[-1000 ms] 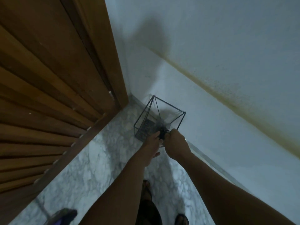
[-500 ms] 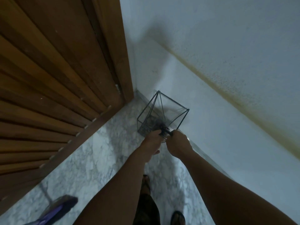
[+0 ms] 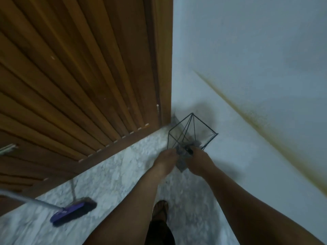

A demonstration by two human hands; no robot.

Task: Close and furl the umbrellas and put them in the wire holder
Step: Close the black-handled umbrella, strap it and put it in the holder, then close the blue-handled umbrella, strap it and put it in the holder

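Note:
A black wire holder (image 3: 203,123) stands on the marble floor in the corner between the wooden door and the white wall. A small grey folded umbrella (image 3: 182,163) hangs between my two hands, just in front of the holder's near rim. My left hand (image 3: 166,161) grips its left side. My right hand (image 3: 200,160) grips its dark top end (image 3: 189,150). The umbrella's lower part is hidden behind my hands, and the frame is blurred.
A slatted wooden door (image 3: 79,76) fills the left. The white wall (image 3: 247,68) with a yellowish stain runs along the right. A purple brush on a metal pole (image 3: 74,211) lies on the floor at lower left. My sandalled foot (image 3: 160,211) is below.
The view has swung left, bringing the purple brush into sight. More of the grey umbrella now shows between my hands in front of the holder.

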